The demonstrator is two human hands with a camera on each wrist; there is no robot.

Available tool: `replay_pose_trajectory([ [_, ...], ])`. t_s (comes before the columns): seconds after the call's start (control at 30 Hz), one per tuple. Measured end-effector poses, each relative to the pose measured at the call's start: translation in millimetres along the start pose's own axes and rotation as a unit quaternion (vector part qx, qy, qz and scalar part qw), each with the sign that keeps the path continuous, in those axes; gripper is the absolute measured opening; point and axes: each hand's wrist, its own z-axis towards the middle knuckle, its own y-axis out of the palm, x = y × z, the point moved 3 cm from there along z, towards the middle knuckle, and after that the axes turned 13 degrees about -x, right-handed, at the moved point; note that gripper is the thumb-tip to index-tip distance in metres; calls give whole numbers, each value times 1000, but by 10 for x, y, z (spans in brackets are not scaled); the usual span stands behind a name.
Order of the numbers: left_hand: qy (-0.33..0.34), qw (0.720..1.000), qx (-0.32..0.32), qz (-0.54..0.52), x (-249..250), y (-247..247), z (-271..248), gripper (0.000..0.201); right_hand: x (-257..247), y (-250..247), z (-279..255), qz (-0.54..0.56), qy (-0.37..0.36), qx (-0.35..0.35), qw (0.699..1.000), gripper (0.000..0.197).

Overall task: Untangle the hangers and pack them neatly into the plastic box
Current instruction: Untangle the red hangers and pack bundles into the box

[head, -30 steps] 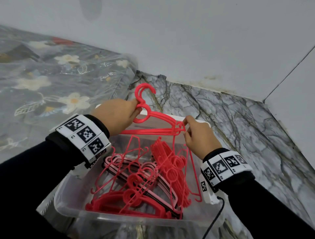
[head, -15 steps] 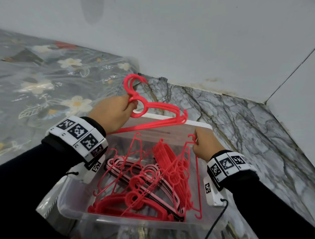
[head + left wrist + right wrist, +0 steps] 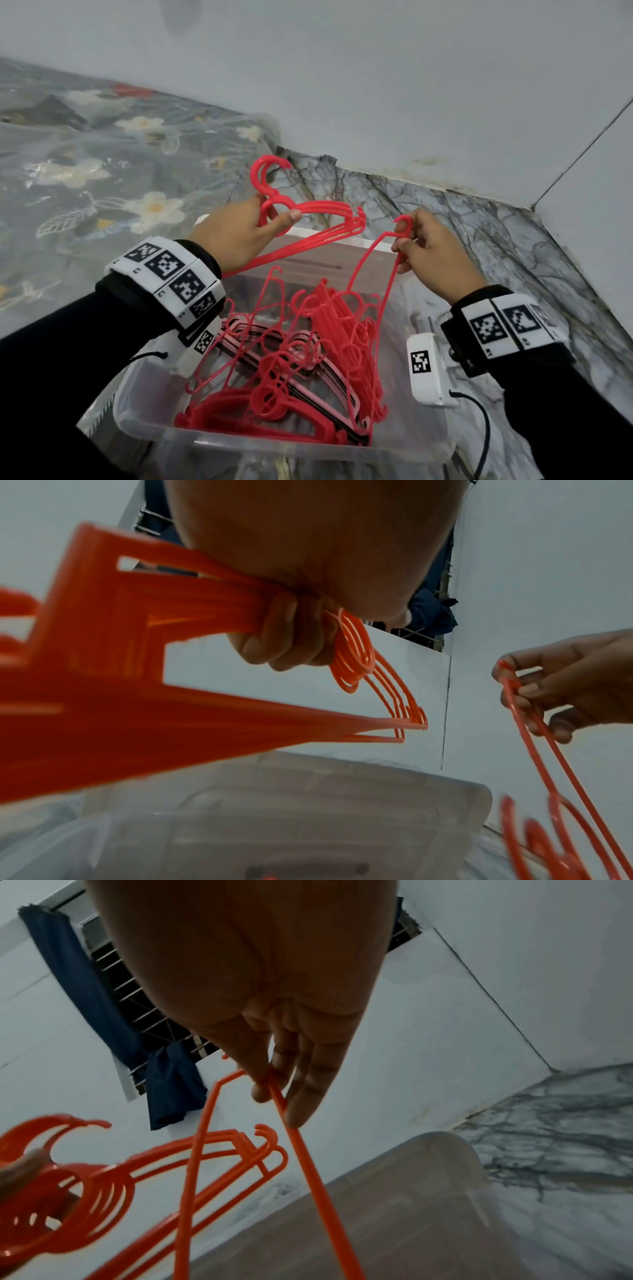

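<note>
A clear plastic box (image 3: 144,416) on the floor holds a tangle of several red hangers (image 3: 308,363). Above its far edge my left hand (image 3: 239,236) grips a stacked bundle of red hangers (image 3: 318,219) just below the hooks; the bundle (image 3: 356,658) and the curled fingers (image 3: 277,639) show close up in the left wrist view. My right hand (image 3: 431,253) pinches the corner of one thin red hanger (image 3: 373,270) whose lower part still hangs in the tangle. In the right wrist view thumb and fingers (image 3: 274,1080) clamp that hanger (image 3: 301,1137).
The box stands on a grey marble-pattern floor (image 3: 479,233) in a corner of white walls (image 3: 376,85). A floral sheet under clear plastic (image 3: 102,171) lies to the left. A black cable (image 3: 484,431) hangs from my right wrist camera beside the box.
My left hand lifted the bundle up and away from the right hand. The right hand let go of the bundle's end and raised a single hanger by its corner out of the tangle.
</note>
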Motion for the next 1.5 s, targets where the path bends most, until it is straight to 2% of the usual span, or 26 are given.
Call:
replay_pose_trajectory([
  [0.1, 5, 999, -28, -32, 79, 71, -7, 67, 9, -47, 12, 60, 4, 21, 998, 34],
  [0.23, 30, 996, -87, 10, 173, 204, -46, 72, 32, -94, 27, 90, 10, 38, 995, 33],
  [0.3, 52, 992, -107, 31, 183, 287, -55, 74, 24, -84, 26, 90, 5, 28, 996, 33],
  [0.4, 81, 987, -131, 38, 203, 373, -46, 62, -5, -37, 7, 75, -21, -4, 997, 33],
  [0.5, 109, 981, -155, 51, 218, 423, -27, 43, -26, -3, -11, 35, -45, -13, 998, 32],
  [0.6, 111, 979, -160, 65, 191, 452, -32, 44, -30, 54, -19, -2, -51, -16, 999, 19],
  [0.67, 114, 980, -143, 79, 155, 464, -20, 42, -31, 137, -41, -65, -57, -32, 996, 19],
  [0.73, 107, 983, -127, 76, 129, 457, -4, 37, -35, 266, -73, -149, -70, -60, 985, 21],
  [0.87, 81, 985, -126, 81, 98, 435, 28, 31, -27, 585, -121, -218, -86, -145, 961, 25],
  [0.97, 51, 988, -123, 81, 75, 411, 14, 24, -41, 668, -123, -251, -92, -168, 949, 27],
  [1.03, 32, 990, -115, 78, 79, 382, -1, 24, -62, 583, -106, -228, -82, -166, 956, 28],
  [1.13, -4, 992, -100, 77, 88, 332, -21, 33, -77, 289, -45, -176, -65, -121, 975, 27],
  [1.23, -22, 993, -105, 46, 91, 308, -44, 49, -45, 10, 7, -13, -53, -76, 996, 31],
  [1.37, -28, 992, -119, -40, 153, 288, -72, 85, 40, -128, 28, 190, -26, -8, 981, 33],
  [1.43, -29, 989, -124, -73, 209, 282, -74, 88, 77, -131, 20, 240, -5, 10, 971, 30],
  [1.5, -38, 984, -117, -128, 270, 260, -96, 81, 102, -162, 9, 291, 11, 30, 956, 29],
])
